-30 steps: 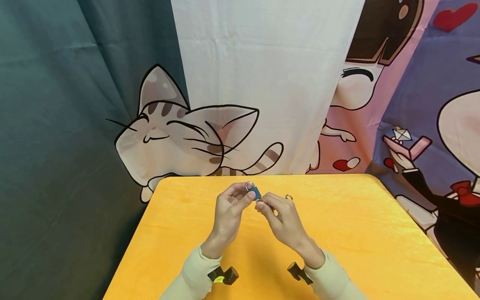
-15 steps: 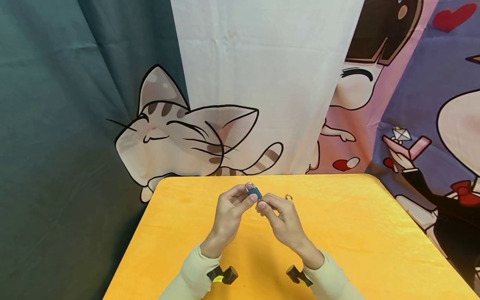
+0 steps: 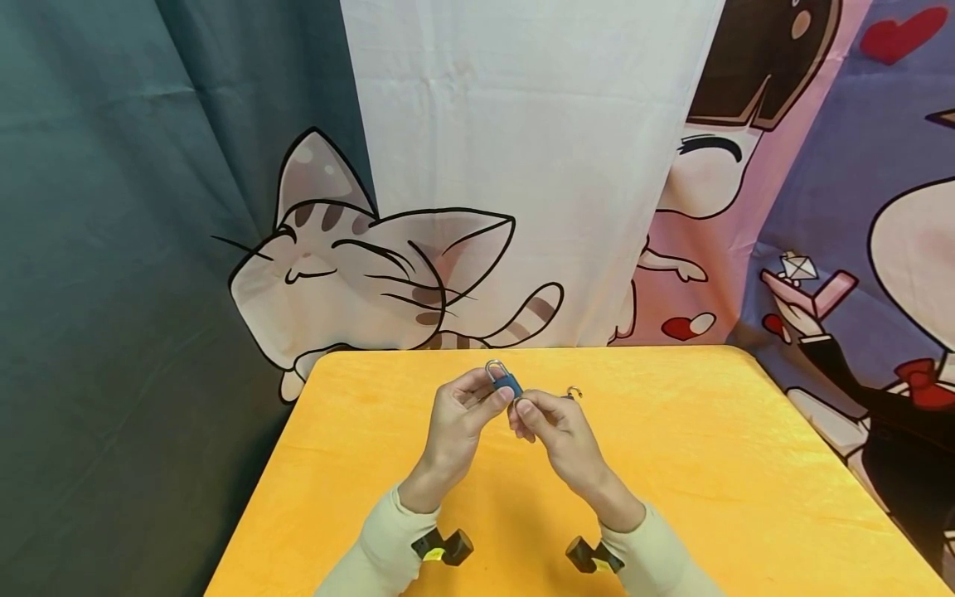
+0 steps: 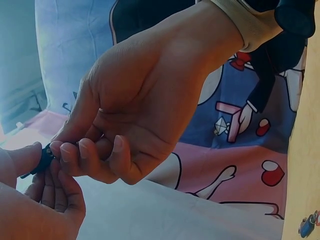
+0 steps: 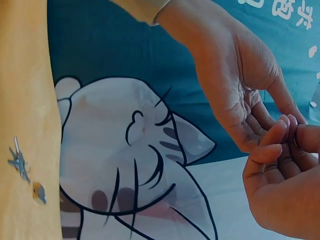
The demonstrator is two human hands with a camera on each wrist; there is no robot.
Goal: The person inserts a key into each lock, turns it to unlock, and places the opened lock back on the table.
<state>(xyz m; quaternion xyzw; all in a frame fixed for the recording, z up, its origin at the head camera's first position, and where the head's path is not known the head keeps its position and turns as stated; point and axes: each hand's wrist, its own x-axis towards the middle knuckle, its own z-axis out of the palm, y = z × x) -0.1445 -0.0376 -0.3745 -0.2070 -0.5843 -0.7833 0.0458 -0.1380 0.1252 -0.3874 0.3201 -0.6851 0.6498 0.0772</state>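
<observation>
In the head view a small blue padlock [image 3: 508, 385] is held up above the table, its silver shackle pointing up and left. My left hand [image 3: 457, 423] pinches its body between thumb and fingers. My right hand [image 3: 563, 431] pinches at the padlock's bottom end, opposite the shackle. What it holds there looks like a key, nearly all hidden by the fingertips. In the left wrist view the padlock [image 4: 45, 159] shows dark between the two hands, with a bit of brass at its end. The right wrist view shows the fingertips meeting, the padlock hidden.
Another padlock [image 3: 573, 394] lies on the yellow table [image 3: 716, 464] behind my right hand, partly hidden. In the right wrist view a bunch of keys [image 5: 20, 162] and a padlock [image 5: 39, 192] lie on the table. Printed curtains [image 3: 537, 166] hang behind the table.
My right hand has turned at the padlock's bottom, its thumb and wrist shifting slightly. The blue padlock has tilted a little, and more of the padlock behind shows. My left hand stays nearly still.
</observation>
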